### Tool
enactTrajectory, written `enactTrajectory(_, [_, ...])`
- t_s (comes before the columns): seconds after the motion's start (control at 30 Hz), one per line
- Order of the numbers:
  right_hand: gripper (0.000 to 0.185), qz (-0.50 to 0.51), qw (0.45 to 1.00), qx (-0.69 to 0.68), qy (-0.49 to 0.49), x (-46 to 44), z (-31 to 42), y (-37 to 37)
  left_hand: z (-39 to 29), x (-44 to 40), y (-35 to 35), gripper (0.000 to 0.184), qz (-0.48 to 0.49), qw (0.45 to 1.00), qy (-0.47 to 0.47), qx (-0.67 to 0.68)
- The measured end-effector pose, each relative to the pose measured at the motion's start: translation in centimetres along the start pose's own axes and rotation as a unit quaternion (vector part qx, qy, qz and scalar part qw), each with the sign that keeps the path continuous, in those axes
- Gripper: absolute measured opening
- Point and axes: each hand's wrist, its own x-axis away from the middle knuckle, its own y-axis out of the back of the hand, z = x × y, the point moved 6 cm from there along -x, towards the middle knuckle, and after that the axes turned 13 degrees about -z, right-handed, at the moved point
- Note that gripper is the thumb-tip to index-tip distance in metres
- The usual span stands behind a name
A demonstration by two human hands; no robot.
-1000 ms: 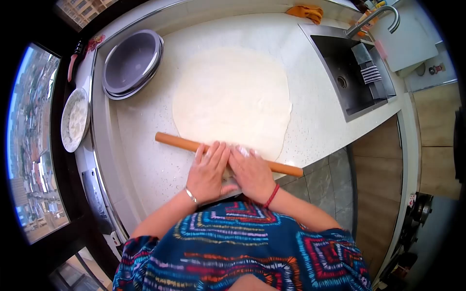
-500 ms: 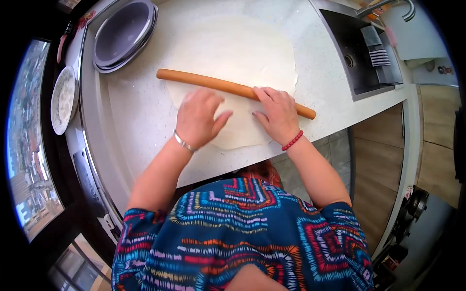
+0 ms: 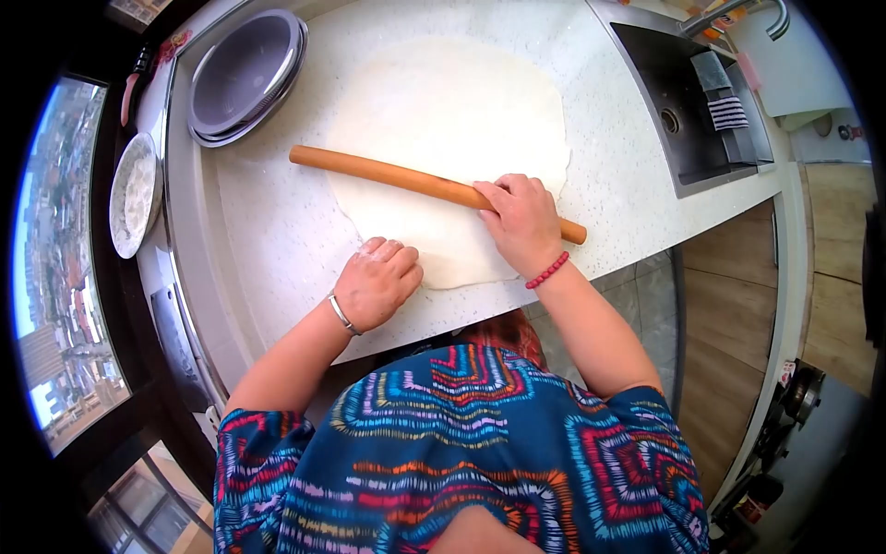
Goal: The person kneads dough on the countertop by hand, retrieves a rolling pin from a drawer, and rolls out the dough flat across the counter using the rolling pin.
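Note:
A wide, thin sheet of dough lies spread on the worktop. Across its near part rests a long wooden rolling pin, slanting down to the right. My right hand is closed over the pin's right portion, thumb on the near side. At the dough's near left edge, my left hand has its fingers curled together on the rim of the sheet; the fingertips are partly hidden. Some flour shows on its knuckles.
Stacked grey bowls stand at the back left of the speckled worktop. A bowl of flour sits on the ledge by the window, near a knife with a pinkish handle. To the right is a dark sink with a tap.
My left hand has come down and nearer, from open above the dough beside the pin to curled at the dough's near left edge. My right hand has closed more around the pin.

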Motion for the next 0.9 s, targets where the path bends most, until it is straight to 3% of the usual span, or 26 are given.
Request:
enactTrajectory(0.07, [0.031,-0.03,0.999,-0.009,-0.002,0.5,-0.4,1.0,0.2,0.0,-0.4,0.019,0.027,0.999,-0.017,0.0])
enactTrajectory(0.2, [0.028,-0.059,0.995,-0.062,-0.05,2.0,-1.4,3.5,1.1,-2.0,-0.4,0.011,-0.021,1.0,0.01,0.01])
enactTrajectory(0.27, [0.028,-0.085,0.992,-0.071,-0.055,1.9,-1.9,4.3,4.4,-4.6,-1.1,0.004,0.005,0.974,0.216,0.067])
enactTrajectory(0.37, [0.03,-0.135,0.986,-0.085,-0.051,1.0,-1.5,5.2,10.2,-11.2,-1.8,0.015,-0.025,0.916,0.373,0.147])
enactTrajectory(0.4, [0.031,-0.165,0.982,-0.088,-0.041,0.4,-1.2,5.5,12.5,-12.4,-2.5,0.018,-0.073,0.907,0.386,0.151])
enactTrajectory(0.5, [0.034,-0.119,0.991,-0.052,0.02,-0.9,0.5,3.9,13.7,-13.2,-1.8,0.025,-0.1,0.915,0.38,0.094])
enactTrajectory(0.57, [0.038,-0.09,0.995,-0.028,0.027,-1.2,0.8,1.2,11.5,-11.7,-2.7,0.031,-0.065,0.965,0.243,0.074])
enactTrajectory(0.63, [0.042,-0.003,0.998,0.035,0.05,-1.3,1.1,-1.9,8.3,-8.9,-4.0,0.045,0.068,0.992,0.098,-0.035])
enactTrajectory(0.67, [0.039,-0.006,0.994,0.072,0.079,-1.4,1.6,-2.2,6.7,-8.0,-3.5,0.045,0.039,0.995,0.071,-0.058])
enactTrajectory(0.9, [0.026,0.045,0.99,0.076,0.112,0.7,2.9,-1.8,4.0,-5.1,-1.6,0.053,0.009,0.993,0.114,-0.034])
